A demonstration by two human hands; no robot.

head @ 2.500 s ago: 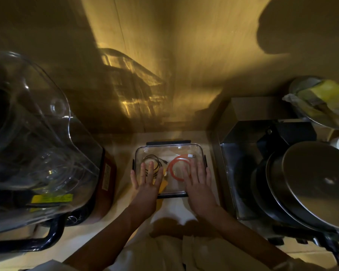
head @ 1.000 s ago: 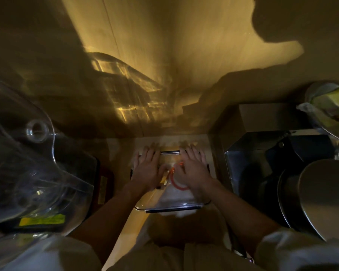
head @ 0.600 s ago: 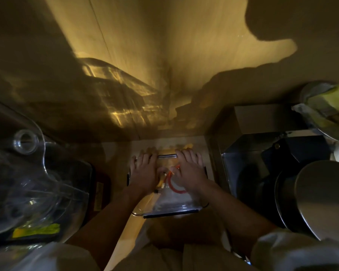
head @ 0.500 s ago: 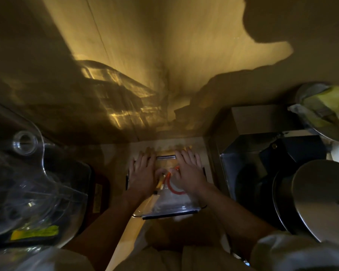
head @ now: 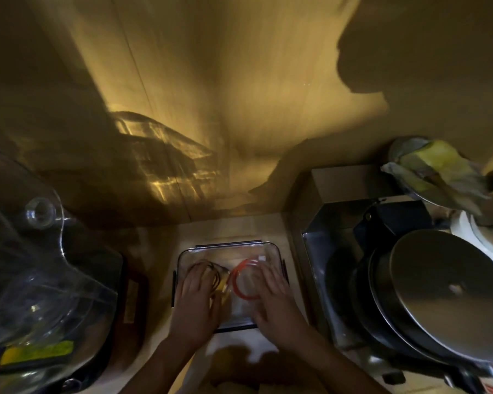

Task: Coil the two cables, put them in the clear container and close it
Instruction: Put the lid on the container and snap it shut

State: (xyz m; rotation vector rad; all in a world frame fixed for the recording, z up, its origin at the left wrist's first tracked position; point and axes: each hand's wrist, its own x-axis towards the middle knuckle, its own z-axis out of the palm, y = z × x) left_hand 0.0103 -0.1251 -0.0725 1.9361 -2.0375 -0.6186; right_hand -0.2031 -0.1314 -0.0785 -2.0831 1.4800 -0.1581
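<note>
hands — left flat, fingers straight | right flat, fingers spread — forearms converging forward

A pale countertop ran between a wood-grain wall and the person, dimly lit in yellow. On it, near the middle, sat a clear container with dark clips along its edges, its near end standing on a white cloth. To its left stood a dark-based appliance carrying a large clear plastic jug, and to its right, just beside it, a steel box-shaped unit holding dark pans under a round metal lid.
</note>
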